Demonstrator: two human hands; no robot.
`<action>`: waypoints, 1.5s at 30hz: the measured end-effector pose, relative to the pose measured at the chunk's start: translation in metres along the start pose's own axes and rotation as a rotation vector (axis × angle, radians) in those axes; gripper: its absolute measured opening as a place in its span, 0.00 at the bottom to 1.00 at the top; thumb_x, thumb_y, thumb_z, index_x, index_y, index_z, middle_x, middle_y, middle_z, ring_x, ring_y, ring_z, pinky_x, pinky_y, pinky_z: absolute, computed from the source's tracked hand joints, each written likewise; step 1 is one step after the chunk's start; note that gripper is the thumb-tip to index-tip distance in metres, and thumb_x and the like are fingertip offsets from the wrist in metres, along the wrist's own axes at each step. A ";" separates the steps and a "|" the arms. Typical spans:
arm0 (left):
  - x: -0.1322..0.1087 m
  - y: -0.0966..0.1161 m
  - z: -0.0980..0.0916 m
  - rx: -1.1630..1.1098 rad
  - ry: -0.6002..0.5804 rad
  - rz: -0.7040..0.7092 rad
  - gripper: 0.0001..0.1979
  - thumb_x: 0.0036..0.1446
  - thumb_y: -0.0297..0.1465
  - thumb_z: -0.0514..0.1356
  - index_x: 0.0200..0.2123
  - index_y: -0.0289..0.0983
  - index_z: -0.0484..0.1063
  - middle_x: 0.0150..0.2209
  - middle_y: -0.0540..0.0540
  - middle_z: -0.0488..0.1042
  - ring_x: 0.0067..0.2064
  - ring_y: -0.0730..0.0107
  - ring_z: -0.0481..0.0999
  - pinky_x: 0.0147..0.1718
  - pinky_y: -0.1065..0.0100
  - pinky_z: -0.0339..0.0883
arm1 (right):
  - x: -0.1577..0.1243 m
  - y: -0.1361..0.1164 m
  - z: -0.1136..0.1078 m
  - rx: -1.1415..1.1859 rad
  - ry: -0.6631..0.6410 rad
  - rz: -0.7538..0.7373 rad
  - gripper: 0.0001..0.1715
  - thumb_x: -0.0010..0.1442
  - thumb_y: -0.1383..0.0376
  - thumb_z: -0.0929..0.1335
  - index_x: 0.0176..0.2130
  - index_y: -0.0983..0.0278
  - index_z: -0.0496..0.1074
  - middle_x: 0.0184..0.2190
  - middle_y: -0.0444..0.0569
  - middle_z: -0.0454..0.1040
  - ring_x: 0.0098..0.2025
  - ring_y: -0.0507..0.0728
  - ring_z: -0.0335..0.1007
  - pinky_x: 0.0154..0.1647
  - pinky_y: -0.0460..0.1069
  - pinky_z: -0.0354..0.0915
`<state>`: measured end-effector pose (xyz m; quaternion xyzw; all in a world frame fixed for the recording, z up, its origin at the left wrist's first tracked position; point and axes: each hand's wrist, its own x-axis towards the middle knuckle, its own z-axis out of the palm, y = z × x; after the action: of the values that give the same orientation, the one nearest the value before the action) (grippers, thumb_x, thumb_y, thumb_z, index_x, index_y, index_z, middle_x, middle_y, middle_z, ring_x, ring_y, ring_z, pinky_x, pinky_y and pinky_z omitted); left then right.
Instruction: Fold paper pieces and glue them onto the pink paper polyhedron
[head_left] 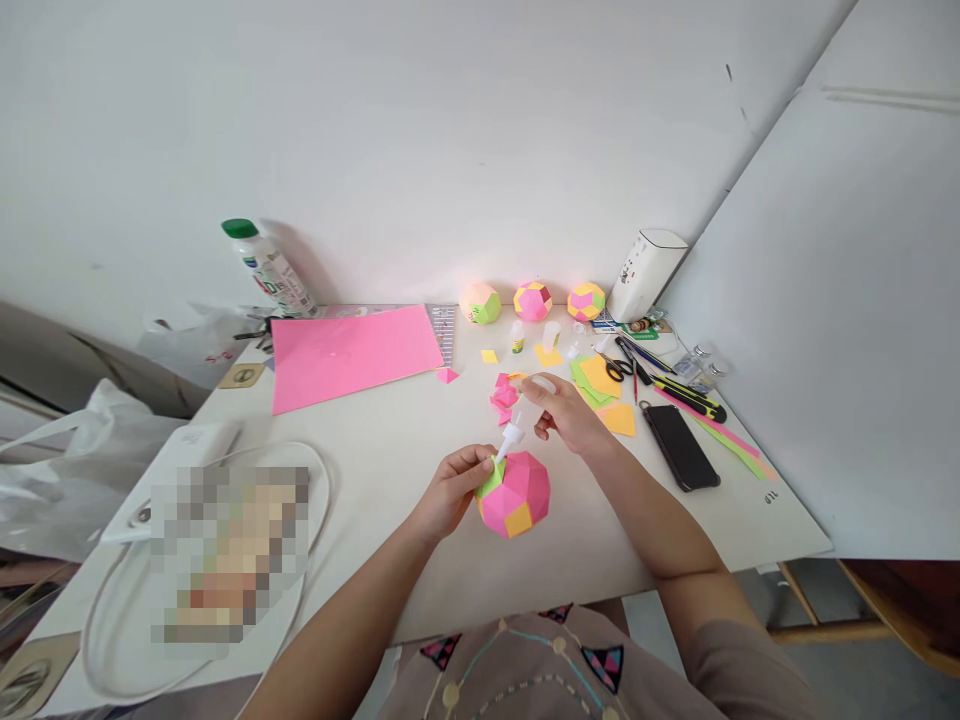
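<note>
My left hand (452, 487) is closed on a paper ball (517, 495) of pink, yellow and green facets, held just above the white table (375, 450). Its fingers pinch a green flap at the ball's top left. My right hand (564, 412) grips a small white glue bottle (525, 412), tilted with its nozzle pointing down at that flap. Small pink paper pieces (504, 397) lie just behind the bottle.
Three finished paper balls (533, 300) stand by the wall. A big pink sheet (352, 352) lies at the back left. Yellow and green paper squares (598, 380), scissors (615, 366), a cutter (694, 398) and a black phone (679, 446) lie right. A round mirror (202, 560) rests front left.
</note>
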<state>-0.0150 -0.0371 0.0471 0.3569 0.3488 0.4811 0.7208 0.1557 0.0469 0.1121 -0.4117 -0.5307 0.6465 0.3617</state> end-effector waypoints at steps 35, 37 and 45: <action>0.001 0.001 -0.003 0.010 -0.003 0.015 0.14 0.50 0.40 0.64 0.24 0.35 0.69 0.27 0.50 0.66 0.27 0.75 0.61 0.27 0.71 0.53 | -0.002 -0.004 -0.003 -0.036 -0.003 -0.060 0.22 0.50 0.49 0.72 0.30 0.64 0.68 0.21 0.40 0.66 0.17 0.46 0.56 0.13 0.43 0.55; 0.001 0.001 -0.002 -0.005 0.001 0.013 0.14 0.49 0.39 0.65 0.24 0.35 0.69 0.27 0.51 0.66 0.26 0.76 0.61 0.27 0.71 0.52 | -0.002 -0.004 -0.003 -0.040 0.019 -0.079 0.22 0.50 0.48 0.71 0.30 0.63 0.68 0.20 0.40 0.66 0.17 0.46 0.55 0.13 0.43 0.54; 0.000 0.000 -0.002 -0.039 0.006 0.011 0.13 0.49 0.38 0.66 0.24 0.35 0.70 0.26 0.51 0.65 0.26 0.76 0.61 0.27 0.71 0.52 | -0.002 -0.005 -0.003 -0.039 0.047 -0.107 0.22 0.50 0.48 0.72 0.30 0.63 0.68 0.20 0.39 0.65 0.16 0.46 0.55 0.13 0.43 0.54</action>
<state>-0.0165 -0.0363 0.0461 0.3435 0.3395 0.4927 0.7239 0.1597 0.0468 0.1170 -0.4049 -0.5557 0.6061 0.3999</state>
